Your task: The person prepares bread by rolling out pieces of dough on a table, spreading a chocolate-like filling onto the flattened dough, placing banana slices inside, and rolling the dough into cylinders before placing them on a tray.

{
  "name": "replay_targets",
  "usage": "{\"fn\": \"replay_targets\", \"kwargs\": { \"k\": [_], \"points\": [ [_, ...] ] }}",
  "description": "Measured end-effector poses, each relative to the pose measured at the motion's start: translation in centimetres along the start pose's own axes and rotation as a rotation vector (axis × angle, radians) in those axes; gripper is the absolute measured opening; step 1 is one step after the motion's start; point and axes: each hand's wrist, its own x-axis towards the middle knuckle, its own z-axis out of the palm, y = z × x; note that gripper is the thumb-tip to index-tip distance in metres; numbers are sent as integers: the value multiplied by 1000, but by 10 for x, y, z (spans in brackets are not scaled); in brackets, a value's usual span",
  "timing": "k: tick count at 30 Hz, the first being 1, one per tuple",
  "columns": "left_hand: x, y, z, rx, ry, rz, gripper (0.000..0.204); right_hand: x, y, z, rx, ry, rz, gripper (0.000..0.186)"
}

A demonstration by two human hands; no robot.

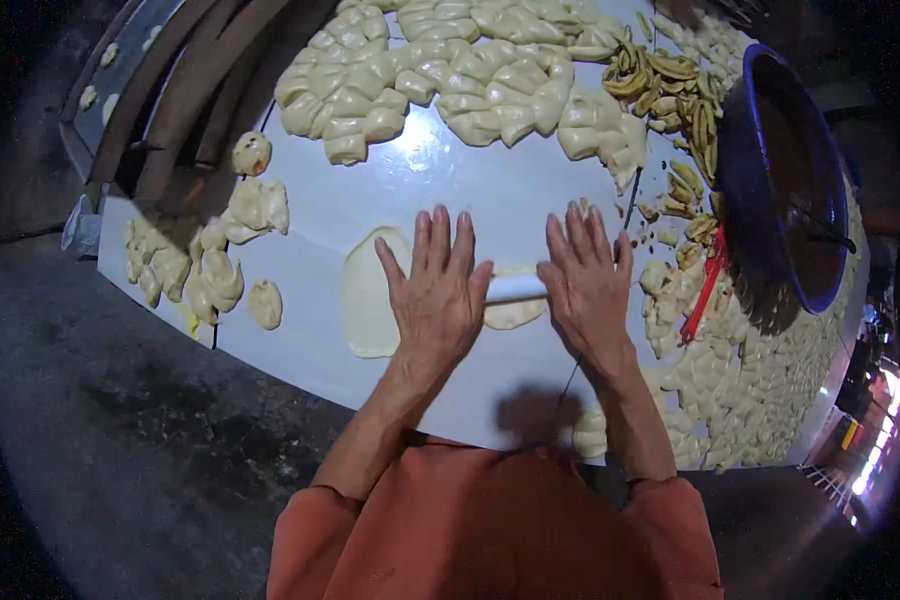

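Note:
A white rolling pin point(516, 288) lies crosswise on a small flat piece of dough point(513, 316). My left hand point(437, 285) rests palm down at the pin's left end, fingers stretched out and apart. On its right end lies my right hand point(588, 285), also flat with fingers spread. Both hands cover the pin's ends. Just left of my left hand, and partly under it, is a thin rolled-out oval of pale dough point(362, 310).
Glossy dough pieces point(500, 90) crowd the far side of the white table point(310, 210). More lie at left and right. Sliced bananas point(690, 110), a red-handled tool point(708, 285) and a blue basin point(735, 170) of brown contents stand right. Wooden beams point(190, 90) rise far left.

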Motion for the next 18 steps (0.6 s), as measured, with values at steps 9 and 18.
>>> {"fn": "replay_targets", "kwargs": {
  "k": [9, 18],
  "points": [
    [118, -23, 18, 77, 158, 63, 66, 93, 26, -2, 134, 184, -14, 72],
    [77, -17, -16, -40, -37, 306, 82, 20, 35, -30, 379, -85, -265, 48]
  ]
}}
